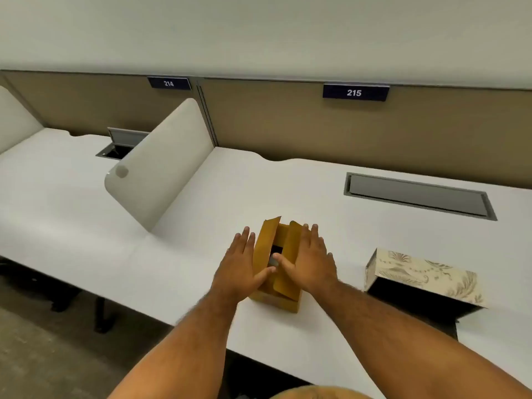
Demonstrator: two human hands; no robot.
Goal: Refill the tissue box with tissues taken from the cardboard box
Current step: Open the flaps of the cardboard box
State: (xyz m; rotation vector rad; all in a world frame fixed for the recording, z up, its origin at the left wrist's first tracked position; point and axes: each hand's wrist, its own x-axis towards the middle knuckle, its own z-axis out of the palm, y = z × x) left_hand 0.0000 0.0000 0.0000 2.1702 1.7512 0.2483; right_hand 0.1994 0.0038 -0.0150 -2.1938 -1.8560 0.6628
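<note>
Both hands flat, fingers spread: left hand [241, 266] and right hand [309, 262] part the flaps of the cardboard box [277, 272] near the desk's [201, 226] front edge, tissue box [423, 276] beside it rightward — best fold both flaps fully outward.

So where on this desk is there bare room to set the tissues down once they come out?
Bare desk lies between the white divider and the left hand, and between the cardboard box and the closed cable hatch. The gap from the right hand to the tissue box is narrower. It is crowded only around the cardboard box.
</note>
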